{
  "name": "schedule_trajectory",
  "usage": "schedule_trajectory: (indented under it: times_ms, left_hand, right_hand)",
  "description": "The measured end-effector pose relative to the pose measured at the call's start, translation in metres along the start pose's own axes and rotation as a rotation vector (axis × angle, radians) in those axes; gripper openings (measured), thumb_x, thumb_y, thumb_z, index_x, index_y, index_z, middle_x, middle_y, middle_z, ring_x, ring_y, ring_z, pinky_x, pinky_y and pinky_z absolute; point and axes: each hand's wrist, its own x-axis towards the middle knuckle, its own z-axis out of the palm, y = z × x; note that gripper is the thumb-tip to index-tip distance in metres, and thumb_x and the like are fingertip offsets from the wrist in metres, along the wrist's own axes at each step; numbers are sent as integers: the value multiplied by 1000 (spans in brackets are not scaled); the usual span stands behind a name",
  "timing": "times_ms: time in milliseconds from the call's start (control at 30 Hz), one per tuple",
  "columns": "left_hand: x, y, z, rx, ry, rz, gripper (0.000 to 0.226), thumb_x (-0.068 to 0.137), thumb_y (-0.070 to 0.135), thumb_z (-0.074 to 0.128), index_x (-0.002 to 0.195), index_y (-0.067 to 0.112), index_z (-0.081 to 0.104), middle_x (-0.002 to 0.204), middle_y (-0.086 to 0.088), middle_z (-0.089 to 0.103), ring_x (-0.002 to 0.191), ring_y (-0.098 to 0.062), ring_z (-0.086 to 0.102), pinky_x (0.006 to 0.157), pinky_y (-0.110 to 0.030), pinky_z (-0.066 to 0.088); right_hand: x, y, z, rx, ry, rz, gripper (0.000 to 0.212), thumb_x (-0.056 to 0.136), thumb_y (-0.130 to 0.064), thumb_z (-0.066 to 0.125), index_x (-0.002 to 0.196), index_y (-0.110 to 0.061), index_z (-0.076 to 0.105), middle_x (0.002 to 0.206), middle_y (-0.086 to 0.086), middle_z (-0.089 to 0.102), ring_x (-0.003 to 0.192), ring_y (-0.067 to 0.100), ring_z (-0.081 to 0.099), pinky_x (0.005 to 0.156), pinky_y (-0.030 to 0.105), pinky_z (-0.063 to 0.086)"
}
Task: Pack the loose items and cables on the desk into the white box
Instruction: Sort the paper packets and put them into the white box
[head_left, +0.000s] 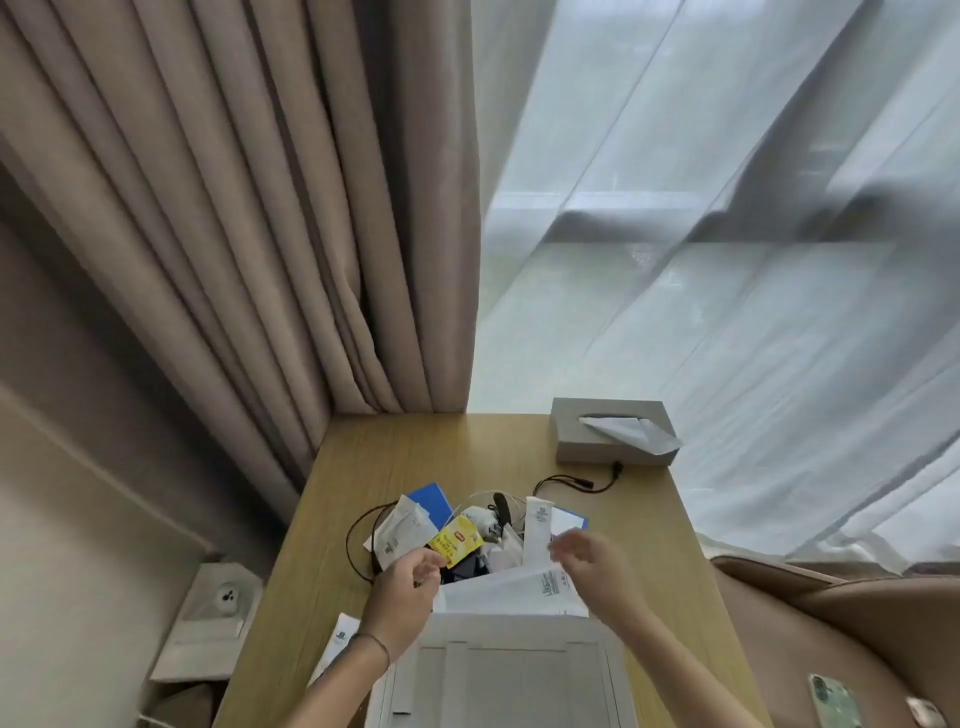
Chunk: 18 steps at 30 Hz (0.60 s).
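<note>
Here the left hand (402, 587) hovers with fingers curled, pinched on nothing visible, just beside a yellow packet (457, 538) in the pile on the surface (623, 530). The right hand (587, 564) is spread open and empty above the white box (498, 670), which sits at the near edge.

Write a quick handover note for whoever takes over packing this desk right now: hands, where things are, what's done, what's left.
Left hand: fingers curled at the near edge of the pile, by the yellow packet; whether it has a grip on anything, I cannot tell.
Right hand: open, empty, above the white box's raised flap.
White box: at the near desk edge, open.
Pile: white sachets, white tube, blue cards, chargers, all on the desk beyond the box.
Black cable: loose near the tissue box.
Done: nothing visibly packed.
Left: everything.
</note>
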Motion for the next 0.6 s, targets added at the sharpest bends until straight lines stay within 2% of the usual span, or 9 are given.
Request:
schedule_trajectory:
  times_ms: [100, 200, 267, 400, 533, 600]
  left_hand:
    - [9, 0, 5, 69, -55, -44, 21, 97, 13, 52, 98, 26, 68, 101, 9, 70, 101, -6, 63, 86, -29, 54]
    - [11, -3, 8, 130, -88, -83, 22, 96, 14, 51, 96, 29, 68, 100, 11, 70, 98, -5, 63, 78, -25, 53]
    - [12, -3, 9, 173, -113, -77, 23, 96, 16, 51, 95, 32, 67, 101, 13, 70, 97, -1, 62, 71, -19, 49]
    - [17, -2, 8, 227, -128, -65, 21, 97, 18, 50, 98, 32, 66, 101, 13, 69, 93, 0, 61, 67, -16, 48]
    - [19, -2, 4, 234, -113, -66, 22, 97, 18, 48, 100, 30, 66, 95, 14, 69, 83, -5, 66, 66, -21, 54]
    - [19, -3, 3, 233, -114, -49, 22, 97, 19, 49, 99, 31, 66, 94, 15, 69, 83, -4, 65, 63, -18, 52]
  right_hand:
    - [20, -2, 12, -208, -194, -89, 28, 90, -10, 57, 96, -32, 73, 97, -17, 74, 85, -1, 66, 69, 17, 54]
    - [33, -4, 31, -393, -372, -159, 33, 89, -9, 63, 113, -30, 70, 118, -11, 70, 108, 9, 64, 89, 26, 54]
    - [42, 0, 45, -484, -440, -189, 43, 86, -6, 68, 123, -29, 67, 129, -7, 67, 118, 17, 61, 96, 30, 53]
    - [57, -1, 63, -602, -490, -243, 51, 81, -4, 70, 124, -30, 63, 125, -2, 64, 112, 22, 59, 90, 34, 54]
    - [66, 0, 71, -713, -501, -311, 42, 81, -7, 68, 116, -29, 62, 115, 0, 64, 104, 21, 57, 78, 31, 50]
    - [68, 0, 74, -720, -517, -301, 34, 84, -9, 65, 114, -25, 66, 113, 1, 67, 99, 21, 61, 79, 31, 54]
